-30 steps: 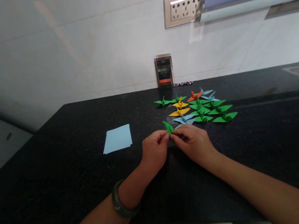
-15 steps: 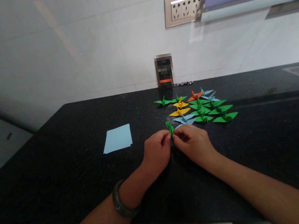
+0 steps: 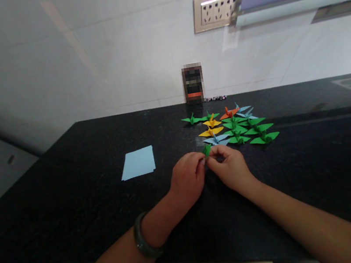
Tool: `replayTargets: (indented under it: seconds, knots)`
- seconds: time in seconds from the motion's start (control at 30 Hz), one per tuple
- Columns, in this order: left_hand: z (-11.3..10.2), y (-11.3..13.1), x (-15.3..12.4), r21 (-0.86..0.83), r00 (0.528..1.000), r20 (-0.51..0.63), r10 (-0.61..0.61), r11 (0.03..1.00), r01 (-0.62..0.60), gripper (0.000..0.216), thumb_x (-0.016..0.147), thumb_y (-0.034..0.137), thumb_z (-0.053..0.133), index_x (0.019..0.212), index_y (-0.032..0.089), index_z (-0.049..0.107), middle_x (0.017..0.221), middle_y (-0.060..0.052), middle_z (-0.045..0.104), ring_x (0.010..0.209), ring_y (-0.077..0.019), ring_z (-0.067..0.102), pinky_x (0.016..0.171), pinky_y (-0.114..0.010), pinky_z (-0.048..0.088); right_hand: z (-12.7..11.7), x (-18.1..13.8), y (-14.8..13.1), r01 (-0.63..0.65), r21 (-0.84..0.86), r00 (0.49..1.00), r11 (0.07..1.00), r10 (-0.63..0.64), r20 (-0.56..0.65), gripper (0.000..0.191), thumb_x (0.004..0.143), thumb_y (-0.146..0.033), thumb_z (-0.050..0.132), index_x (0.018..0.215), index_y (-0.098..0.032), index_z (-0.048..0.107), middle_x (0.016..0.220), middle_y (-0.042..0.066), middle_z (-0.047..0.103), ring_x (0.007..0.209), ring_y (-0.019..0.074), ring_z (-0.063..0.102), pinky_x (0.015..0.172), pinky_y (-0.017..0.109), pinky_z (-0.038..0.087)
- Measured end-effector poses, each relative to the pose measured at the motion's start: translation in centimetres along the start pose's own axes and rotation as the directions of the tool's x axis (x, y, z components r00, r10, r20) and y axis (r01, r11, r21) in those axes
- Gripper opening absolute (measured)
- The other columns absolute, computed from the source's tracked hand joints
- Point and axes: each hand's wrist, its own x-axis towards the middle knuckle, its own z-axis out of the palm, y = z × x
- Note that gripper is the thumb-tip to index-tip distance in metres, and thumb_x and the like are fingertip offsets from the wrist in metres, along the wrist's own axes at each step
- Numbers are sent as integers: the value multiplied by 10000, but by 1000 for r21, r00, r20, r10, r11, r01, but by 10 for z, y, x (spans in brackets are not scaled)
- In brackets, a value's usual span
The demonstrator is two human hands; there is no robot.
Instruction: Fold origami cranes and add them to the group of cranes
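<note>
Over the black countertop [image 3: 73, 201], my left hand [image 3: 188, 178] and my right hand [image 3: 229, 168] meet fingertip to fingertip. Both pinch a small folded piece of green paper [image 3: 206, 149] that sticks up between them. Most of that paper is hidden by my fingers. Just beyond my hands lies a cluster of several finished paper cranes [image 3: 235, 128] in green, yellow, light blue and orange. A dark bangle [image 3: 143, 243] sits on my left wrist.
A small stack of light blue paper sheets [image 3: 138, 162] lies to the left of my hands. A dark object [image 3: 193, 83] leans against the tiled wall behind the cranes. A socket panel [image 3: 214, 9] is on the wall above.
The green paper piece has turned from leaning left to pointing up and slightly right, and both hands have shifted a little to the right and away from me.
</note>
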Motion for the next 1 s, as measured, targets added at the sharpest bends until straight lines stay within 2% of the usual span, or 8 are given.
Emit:
replayTargets:
  seconds: [0.13,0.3,0.5,0.6,0.7,0.77,0.87,1.0]
  knots:
    - [0,-1,-2,-149,989,-59,-135,981,125,141,773,226,535,888,189,609,842,-38,668,784,-157,620,731,-274,482,-1,1,2,-72,177,996,982,62,62,140,734,-278,541,651,-167,557,549,-14,533,501,113,481,480,230,390]
    - [0,-3,-2,-235,971,-77,-228,950,205,127,766,270,557,819,188,639,772,-20,674,705,-144,619,684,-256,482,-2,1,6,-45,252,994,967,19,105,164,764,-286,528,642,-179,510,547,-24,506,507,114,492,487,231,408]
    - [-3,-4,2,-231,991,-29,-131,965,121,99,776,227,540,750,182,625,766,-20,640,725,-134,583,679,-242,460,-3,1,9,-40,317,985,948,-16,170,145,788,-280,507,676,-189,495,588,-23,523,547,118,512,523,243,444]
    - [-3,-6,2,-217,995,-47,-87,973,75,94,771,204,537,730,183,619,769,-26,622,754,-142,569,704,-263,454,-2,1,10,-61,386,977,921,-25,213,131,780,-300,533,713,-190,508,624,-20,531,573,122,521,551,256,461]
    - [-3,-6,2,-217,994,-87,-70,975,50,77,756,188,551,736,189,626,879,-46,630,847,-160,574,767,-291,452,-3,2,12,-54,419,965,906,-61,257,129,770,-312,563,755,-189,529,669,-7,534,632,135,528,601,272,465]
    - [-3,-5,1,-235,996,-65,-58,971,41,91,766,182,541,741,200,627,952,-45,641,904,-162,579,812,-294,445,-6,4,13,-45,420,953,906,-88,291,132,782,-319,554,766,-189,534,688,-1,539,656,141,530,620,277,461]
    - [-3,-4,0,-246,999,-6,-38,969,36,134,801,201,505,766,215,633,902,-21,672,863,-146,602,797,-267,453,-9,6,13,-22,400,943,916,-114,313,137,797,-317,533,753,-188,541,683,-2,549,637,134,524,611,272,450]
    - [-3,-3,-2,-222,997,-67,-33,975,17,138,803,223,516,808,211,654,840,-21,687,801,-138,615,758,-254,466,-10,7,12,-13,368,957,930,-95,275,141,793,-300,534,718,-182,547,640,-11,545,594,124,513,578,260,433]
